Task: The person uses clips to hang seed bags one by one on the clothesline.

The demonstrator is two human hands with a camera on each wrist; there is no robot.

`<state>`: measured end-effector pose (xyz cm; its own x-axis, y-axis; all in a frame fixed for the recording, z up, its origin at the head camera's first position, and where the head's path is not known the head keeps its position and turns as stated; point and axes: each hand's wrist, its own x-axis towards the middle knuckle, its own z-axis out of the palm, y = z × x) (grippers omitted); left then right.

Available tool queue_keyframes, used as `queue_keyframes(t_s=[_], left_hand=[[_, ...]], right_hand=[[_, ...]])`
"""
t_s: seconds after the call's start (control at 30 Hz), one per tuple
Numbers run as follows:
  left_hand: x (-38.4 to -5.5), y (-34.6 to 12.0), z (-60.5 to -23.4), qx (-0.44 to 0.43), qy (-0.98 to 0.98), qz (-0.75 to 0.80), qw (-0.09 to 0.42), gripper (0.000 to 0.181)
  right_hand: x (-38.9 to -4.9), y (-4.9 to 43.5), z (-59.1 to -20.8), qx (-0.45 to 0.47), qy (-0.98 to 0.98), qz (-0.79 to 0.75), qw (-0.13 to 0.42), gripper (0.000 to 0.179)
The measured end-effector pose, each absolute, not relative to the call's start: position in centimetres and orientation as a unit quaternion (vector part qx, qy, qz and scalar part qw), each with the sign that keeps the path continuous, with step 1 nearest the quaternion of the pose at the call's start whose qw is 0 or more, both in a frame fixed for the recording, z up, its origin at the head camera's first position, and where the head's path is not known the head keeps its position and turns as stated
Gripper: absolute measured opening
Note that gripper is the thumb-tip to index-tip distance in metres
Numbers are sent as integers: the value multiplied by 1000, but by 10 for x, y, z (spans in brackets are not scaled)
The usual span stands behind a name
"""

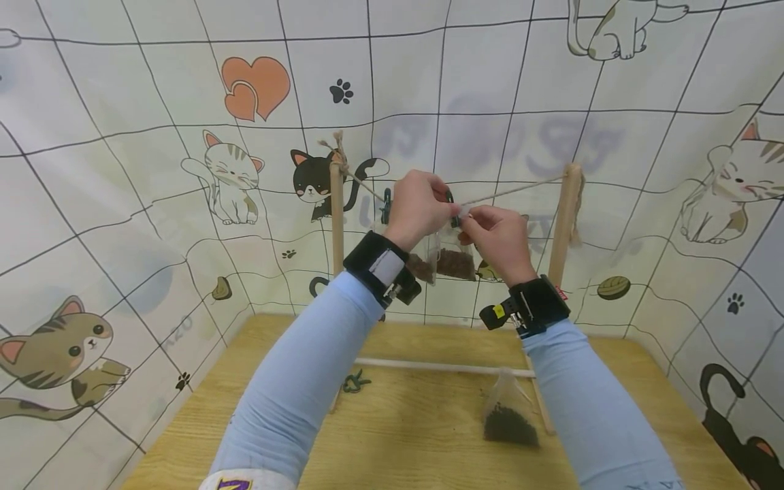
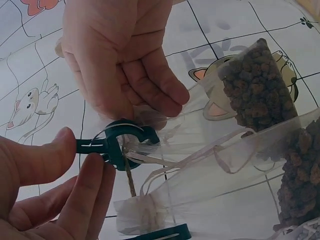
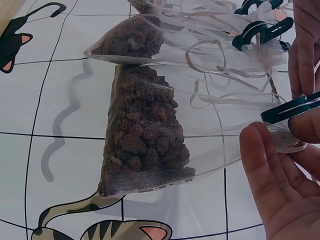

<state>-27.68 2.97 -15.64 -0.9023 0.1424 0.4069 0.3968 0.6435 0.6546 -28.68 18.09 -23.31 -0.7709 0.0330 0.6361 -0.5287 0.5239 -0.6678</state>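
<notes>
My left hand [image 1: 419,207] pinches a dark green spring clip [image 2: 116,146] between thumb and fingers, with its jaws around the twine [image 1: 514,192] and the gathered top of a sheer drawstring bag [image 3: 142,135]. Brown stony lumps fill the bottom of that bag. With its fingertips, my right hand [image 1: 499,238] holds the bag's neck just beside the clip. To the left, another sheer bag [image 3: 127,40] of brown lumps hangs from the twine, and more green clips [image 3: 260,32] grip the line there. Part of the bag's top is hidden behind fingers.
The twine runs between a left wooden post [image 1: 337,224] and a right wooden post [image 1: 565,231]. A white crossbar [image 1: 441,368] lies low between them. On the wooden table [image 1: 416,456] are a bag of dark granules [image 1: 510,425] and a loose green clip [image 1: 355,382]. Cat-print cloth surrounds the table.
</notes>
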Motion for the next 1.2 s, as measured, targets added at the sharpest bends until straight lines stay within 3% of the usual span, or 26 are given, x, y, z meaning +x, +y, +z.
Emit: queue_keyframes(t_s=[0.3, 0.47, 0.87, 1.2], left_hand=[[-271, 24, -151, -172, -907, -356, 146, 40], [-262, 13, -150, -234, -906, -314, 160, 44], [-246, -28, -174, -402, -835, -165, 338, 35], [-247, -50, -220, -415, -766, -105, 480, 33]], right_hand=[[-285, 182, -232, 158, -825, 461, 285, 36], [-284, 186, -232, 171, -830, 458, 268, 36], [-269, 201, -219, 210, -880, 355, 234, 36], [-249, 215, -221, 251, -891, 254, 280, 30]])
